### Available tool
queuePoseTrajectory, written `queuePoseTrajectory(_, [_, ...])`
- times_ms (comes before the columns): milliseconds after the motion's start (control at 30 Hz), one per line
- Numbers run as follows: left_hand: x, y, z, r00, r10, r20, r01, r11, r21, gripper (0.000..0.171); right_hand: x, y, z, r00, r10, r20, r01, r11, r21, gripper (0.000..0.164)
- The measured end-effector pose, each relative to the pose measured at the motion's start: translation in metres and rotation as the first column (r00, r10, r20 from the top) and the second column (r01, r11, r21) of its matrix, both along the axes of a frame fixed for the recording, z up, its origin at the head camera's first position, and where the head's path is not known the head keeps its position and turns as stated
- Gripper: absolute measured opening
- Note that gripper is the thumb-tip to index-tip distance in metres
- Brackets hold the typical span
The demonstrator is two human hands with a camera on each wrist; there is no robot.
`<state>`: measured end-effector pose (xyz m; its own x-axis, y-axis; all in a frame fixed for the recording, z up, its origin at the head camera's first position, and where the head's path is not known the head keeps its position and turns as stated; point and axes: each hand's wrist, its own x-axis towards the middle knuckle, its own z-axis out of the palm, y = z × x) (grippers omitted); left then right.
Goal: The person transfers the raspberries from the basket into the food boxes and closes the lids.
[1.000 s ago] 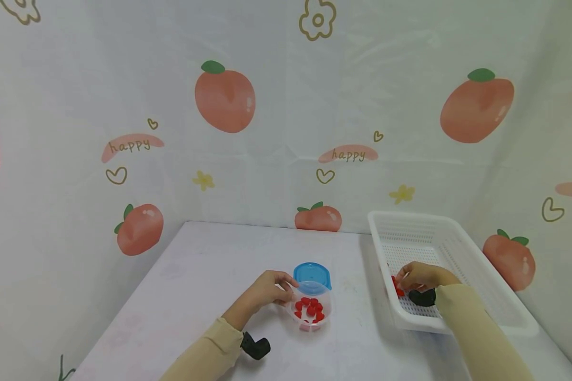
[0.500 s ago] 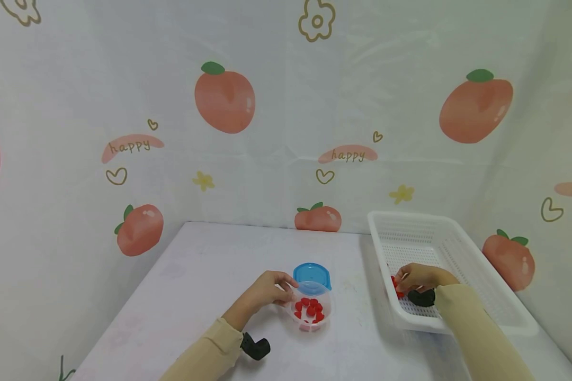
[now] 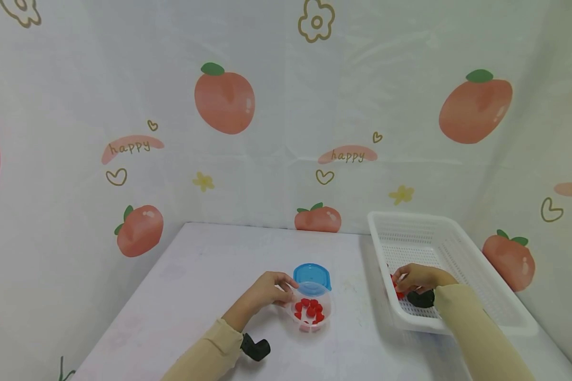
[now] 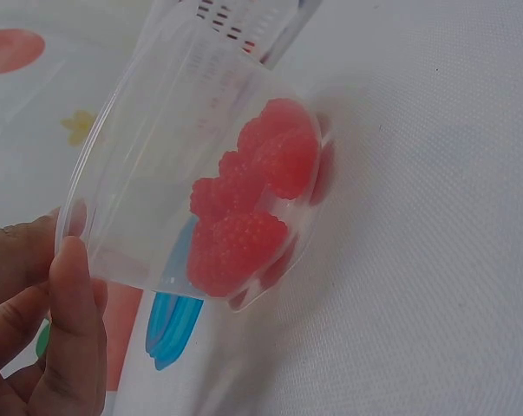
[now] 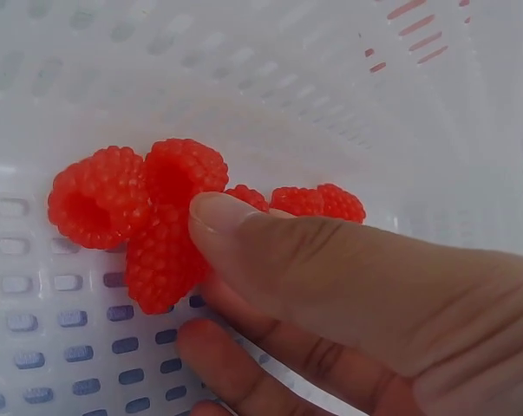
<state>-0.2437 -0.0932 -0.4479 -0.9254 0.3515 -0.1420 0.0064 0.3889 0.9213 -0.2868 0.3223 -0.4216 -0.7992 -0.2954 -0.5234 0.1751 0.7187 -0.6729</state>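
Observation:
My left hand (image 3: 269, 288) pinches the rim of a clear plastic cup (image 4: 131, 208) between thumb and fingers. Several red raspberries (image 4: 235, 251) lie in the bottom of the cup. In the head view my right hand (image 3: 419, 276) reaches down into a white basket (image 3: 377, 254). Its thumb and index finger pinch a raspberry (image 5: 161, 264) there, seen close up in the right wrist view. More raspberries (image 5: 96, 199) lie around it along the basket's wall, some partly hidden behind the thumb.
A blue lid (image 3: 311, 272) lies on the white table (image 3: 229, 254) just behind the cup. A wall cloth with printed fruit (image 3: 225, 100) hangs at the table's back edge. Black wrist cameras (image 3: 256, 348) sit on both wrists.
My right hand has shifted very slightly to the left among the raspberries in the basket. The left hand and the cup stay in place.

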Motion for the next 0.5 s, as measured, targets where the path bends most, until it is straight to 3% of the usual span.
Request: queuePoseTrajectory(500, [0.0, 0.001, -0.0012, 1.0, 0.013, 0.013, -0.013, 1.0, 0.0, 0.023, -0.0026, 0.0007, -0.0046, 1.0, -0.012, -0.022, 0.011, 0.998, -0.056, 0.011])
